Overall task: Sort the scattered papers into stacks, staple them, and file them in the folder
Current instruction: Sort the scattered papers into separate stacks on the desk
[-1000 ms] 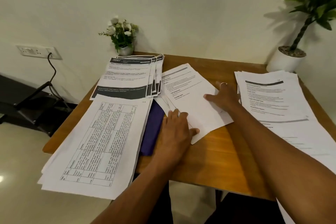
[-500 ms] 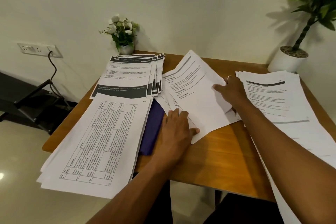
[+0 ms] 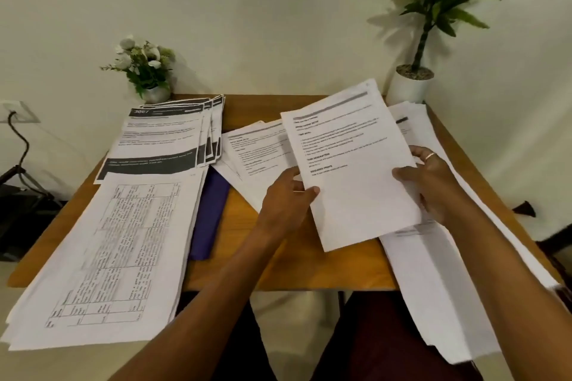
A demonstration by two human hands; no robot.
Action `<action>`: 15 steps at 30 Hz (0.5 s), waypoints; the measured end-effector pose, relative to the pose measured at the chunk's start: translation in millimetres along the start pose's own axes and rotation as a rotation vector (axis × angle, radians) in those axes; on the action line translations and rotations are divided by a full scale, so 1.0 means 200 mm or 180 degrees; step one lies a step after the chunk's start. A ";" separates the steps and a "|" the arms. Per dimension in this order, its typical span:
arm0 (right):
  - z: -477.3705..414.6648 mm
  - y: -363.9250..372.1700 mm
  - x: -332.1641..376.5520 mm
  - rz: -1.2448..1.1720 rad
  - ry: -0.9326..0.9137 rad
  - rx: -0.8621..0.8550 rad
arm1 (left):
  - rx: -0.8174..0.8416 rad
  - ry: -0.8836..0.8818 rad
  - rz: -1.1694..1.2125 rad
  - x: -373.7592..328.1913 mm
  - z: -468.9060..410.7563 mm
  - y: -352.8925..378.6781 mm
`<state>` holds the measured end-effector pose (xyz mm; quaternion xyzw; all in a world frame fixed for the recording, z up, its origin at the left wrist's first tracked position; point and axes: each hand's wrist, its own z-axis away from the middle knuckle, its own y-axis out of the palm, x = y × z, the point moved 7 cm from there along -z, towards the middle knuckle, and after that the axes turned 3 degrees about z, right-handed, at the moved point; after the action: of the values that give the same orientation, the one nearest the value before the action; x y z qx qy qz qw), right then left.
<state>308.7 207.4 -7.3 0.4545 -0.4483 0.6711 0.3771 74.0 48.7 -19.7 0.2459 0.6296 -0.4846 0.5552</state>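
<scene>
Sorting looked to be the step in hand. The left hand [image 3: 288, 195] and the right hand [image 3: 430, 182] held a lifted paper [image 3: 356, 170] tilted clear of the worktop [image 3: 309, 272], above the gap between the middle sheets [image 3: 253, 151] and the right pile [image 3: 433, 288]. Each grip was a pinch. The left thumb lay on the printed face at the paper's left edge with the fingers under it, and the right thumb lay on the right edge with the fingers behind (whether one leaf or several were held could not be told).

A table-printed stack [image 3: 117, 257] overhung the near-left edge, with a dark-banded stack [image 3: 164, 139], slightly fanned, beyond it. The purple folder [image 3: 210, 210] lay closed, tucked partly beneath the table-printed stack. No stapler showed.

The lifted paper's grey header bar resembled the one on the middle sheets, so it probably belonged there or on the right pile. The next move called for checking the heading, laying the paper square on its match, and easing both pinches off without dragging loose leaves. The right pile sloped off the near edge and might slide if nudged. Stapling and filing seemed not yet begun.
</scene>
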 end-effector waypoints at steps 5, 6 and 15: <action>0.12 -0.27 -0.08 0.0512 -0.0210 -0.0395 | 0.0459 -0.0036 0.0120 -0.10 0.03 0.30; 0.14 -0.32 -0.09 0.0727 -0.0265 -0.0533 | 0.0621 -0.0038 0.0147 -0.12 0.05 0.37; 0.15 -0.17 -0.16 0.2989 -0.0900 -0.0538 | 0.1120 0.0016 -0.0303 -0.11 0.19 0.72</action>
<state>357.6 187.3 -22.8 0.2580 -0.7041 0.6615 0.0052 219.3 79.9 -43.7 0.3103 0.5475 -0.6124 0.4785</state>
